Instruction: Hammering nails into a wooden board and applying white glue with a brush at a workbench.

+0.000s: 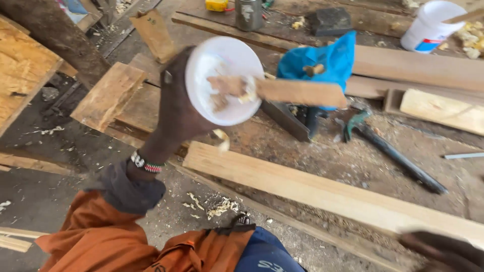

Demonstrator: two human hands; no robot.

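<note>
My left hand [174,108] is raised over the workbench and grips a round white lid [222,80] by its left edge. Pale paste is smeared on the lid. A flat wooden stick [297,92] lies across the lid, its paste-covered end on the lid and the rest jutting out to the right. My right hand [443,249] shows only as a dark blur in the bottom right corner, at the near end of a long pale plank [322,189]. Its fingers cannot be made out.
A hammer [388,148] with a black handle lies right of centre. Behind the lid are a blue plastic bag [327,60], a dark metal tool, a tin can [248,14] and a white bucket [428,25]. Planks, offcuts and wood shavings lie all around.
</note>
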